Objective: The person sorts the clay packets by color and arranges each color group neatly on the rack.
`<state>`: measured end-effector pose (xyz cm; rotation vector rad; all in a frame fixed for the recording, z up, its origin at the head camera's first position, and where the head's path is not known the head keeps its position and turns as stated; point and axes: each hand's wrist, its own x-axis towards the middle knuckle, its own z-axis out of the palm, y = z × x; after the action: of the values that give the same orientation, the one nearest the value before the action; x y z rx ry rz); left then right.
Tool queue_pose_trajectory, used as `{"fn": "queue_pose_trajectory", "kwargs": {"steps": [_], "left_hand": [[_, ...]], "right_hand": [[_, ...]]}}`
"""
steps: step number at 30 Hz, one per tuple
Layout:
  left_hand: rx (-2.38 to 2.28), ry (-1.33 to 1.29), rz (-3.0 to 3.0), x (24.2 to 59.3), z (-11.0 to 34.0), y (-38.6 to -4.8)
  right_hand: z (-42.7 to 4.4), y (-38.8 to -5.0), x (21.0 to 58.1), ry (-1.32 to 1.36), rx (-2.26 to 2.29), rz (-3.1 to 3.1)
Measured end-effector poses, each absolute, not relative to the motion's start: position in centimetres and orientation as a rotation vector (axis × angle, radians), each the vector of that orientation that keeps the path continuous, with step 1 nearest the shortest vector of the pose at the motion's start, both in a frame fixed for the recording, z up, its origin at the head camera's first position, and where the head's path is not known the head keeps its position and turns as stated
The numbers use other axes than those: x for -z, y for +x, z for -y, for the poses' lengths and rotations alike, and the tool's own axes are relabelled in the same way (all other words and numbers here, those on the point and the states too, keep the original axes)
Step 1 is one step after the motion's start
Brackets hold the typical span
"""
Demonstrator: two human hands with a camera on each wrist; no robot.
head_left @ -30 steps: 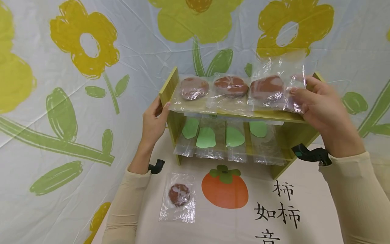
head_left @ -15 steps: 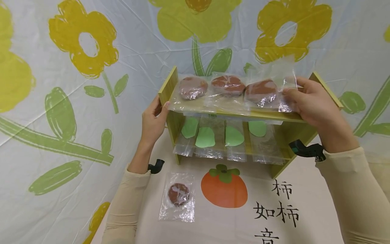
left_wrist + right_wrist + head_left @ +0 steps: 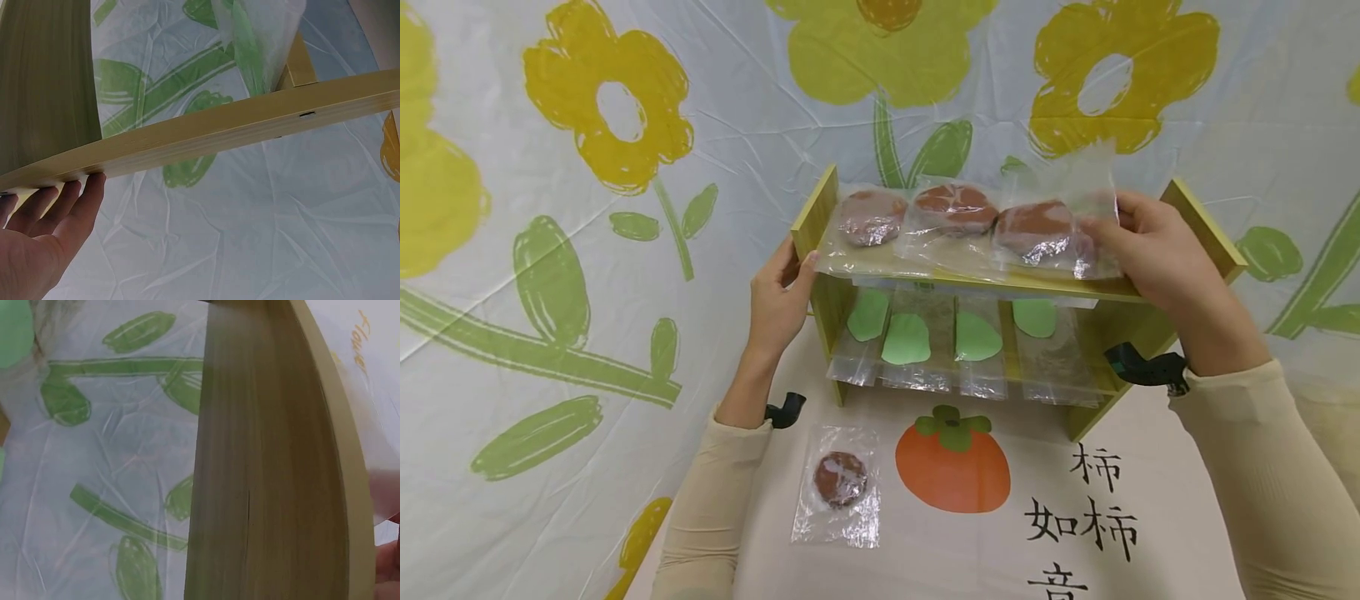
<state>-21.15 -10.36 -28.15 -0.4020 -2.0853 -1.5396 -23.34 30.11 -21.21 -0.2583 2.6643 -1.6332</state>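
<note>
My left hand (image 3: 781,300) grips the left side panel of a small wooden shelf (image 3: 817,212), thumb at its front edge. In the left wrist view, the fingertips (image 3: 95,182) touch the panel's edge. On the right, my right hand (image 3: 1172,250) pinches the right edge of a clear plastic bag with a flat reddish-brown disc (image 3: 1036,230) inside. That bag lies tilted over the top board, its upper part standing up. Left of it, two similar bagged discs, a middle one (image 3: 955,208) and a left one (image 3: 871,218), lie on the board, bags overlapping.
Several clear bags with green pieces (image 3: 906,340) lie on the lower shelf. Another bagged brown disc (image 3: 841,479) lies on the pale cloth (image 3: 940,550), near a printed persimmon (image 3: 953,467). A flowered curtain (image 3: 730,142) hangs behind.
My right hand has moved left and slightly down with its bag, bringing the disc close against the middle one. The left hand stays on the shelf's side panel.
</note>
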Motion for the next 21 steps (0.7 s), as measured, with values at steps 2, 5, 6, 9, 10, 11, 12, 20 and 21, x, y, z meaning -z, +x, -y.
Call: {"fn": "queue_pose_trajectory", "kwargs": {"steps": [2,5,6,9,10,11,12,20,21], "left_hand": [[1.539,-0.402,2.086,28.1,10.3,-21.2],[1.536,-0.404,2.088,28.2,10.4,-21.2],[1.535,-0.404,2.088,28.2,10.4,-21.2],[1.531,-0.405,2.087,28.2,10.4,-21.2],[1.529,-0.404,2.088,28.2,10.4,-21.2],[1.528,-0.405,2.087,28.2,10.4,-21.2],[1.528,-0.406,2.088,28.2,10.4,-21.2],[1.529,-0.404,2.087,28.1,10.4,-21.1],[1.526,-0.404,2.088,28.1,10.4,-21.1]], "right_hand": [[-30.1,-23.2,21.1,-0.214,1.550,-2.731],[-29.9,-23.0,20.8,-0.173,1.501,-2.782],[-29.8,-22.9,20.8,-0.157,1.494,-2.801],[-29.7,-22.5,20.6,-0.137,1.551,-2.835],[-29.6,-22.3,20.6,-0.144,1.582,-2.846],[-29.6,-22.0,20.5,-0.152,1.614,-2.856],[-29.5,-21.7,20.5,-0.164,1.651,-2.862],[-28.4,-17.9,20.8,-0.549,2.237,-2.640],[-28.2,-17.4,21.0,-0.623,2.314,-2.572]]}}
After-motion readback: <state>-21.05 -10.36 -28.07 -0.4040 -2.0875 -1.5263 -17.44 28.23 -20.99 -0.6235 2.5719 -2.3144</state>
